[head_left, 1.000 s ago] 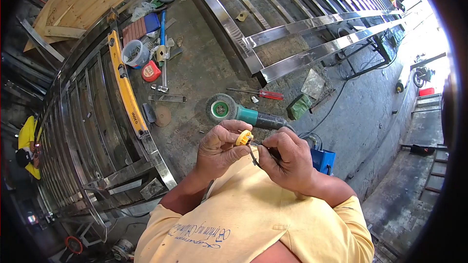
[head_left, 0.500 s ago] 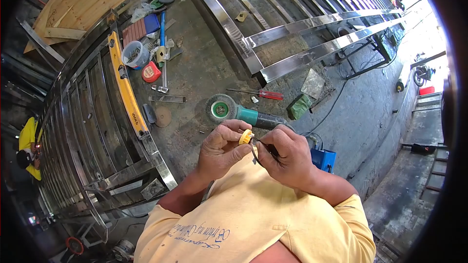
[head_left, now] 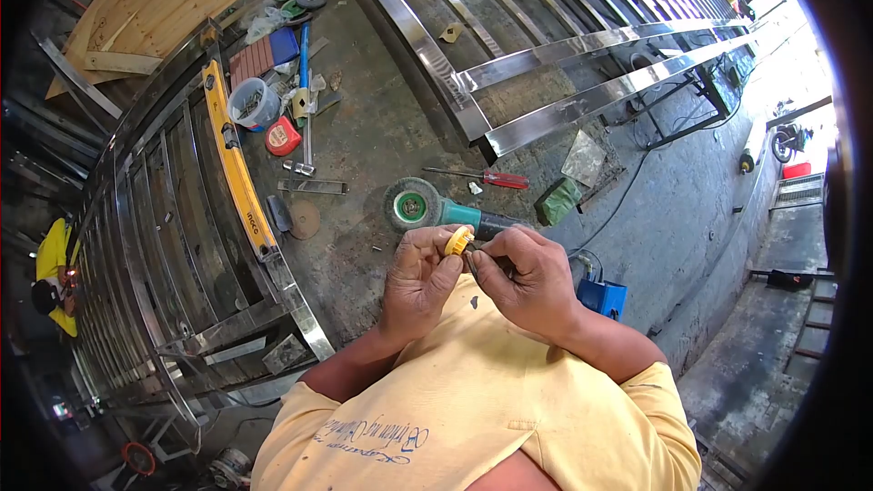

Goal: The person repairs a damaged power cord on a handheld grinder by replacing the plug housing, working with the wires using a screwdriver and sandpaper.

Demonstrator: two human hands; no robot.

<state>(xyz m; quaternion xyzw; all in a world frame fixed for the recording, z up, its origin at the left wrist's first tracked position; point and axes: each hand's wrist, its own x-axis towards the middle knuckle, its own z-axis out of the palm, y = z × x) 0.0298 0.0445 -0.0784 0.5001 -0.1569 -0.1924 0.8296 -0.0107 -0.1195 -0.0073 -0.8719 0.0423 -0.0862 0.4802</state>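
Left hand (head_left: 418, 280) pinches cap (head_left: 457, 241), now higher in view; right hand (head_left: 530, 275) grips cord (head_left: 470, 263). Cap faces right hand, long axis slants up-right.

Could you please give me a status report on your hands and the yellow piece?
Left hand holding yellow piece. Right hand pinching dark cord close by. Grinder on floor, just beyond hands.

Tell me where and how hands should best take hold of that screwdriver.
Grip the screwdriver by its red handle, probably from straight above, closing across its long sides. It lies flat on the floor, and the handle is thicker than the thin shaft. The grinder lies on the near side, which would make a low approach from there awkward.
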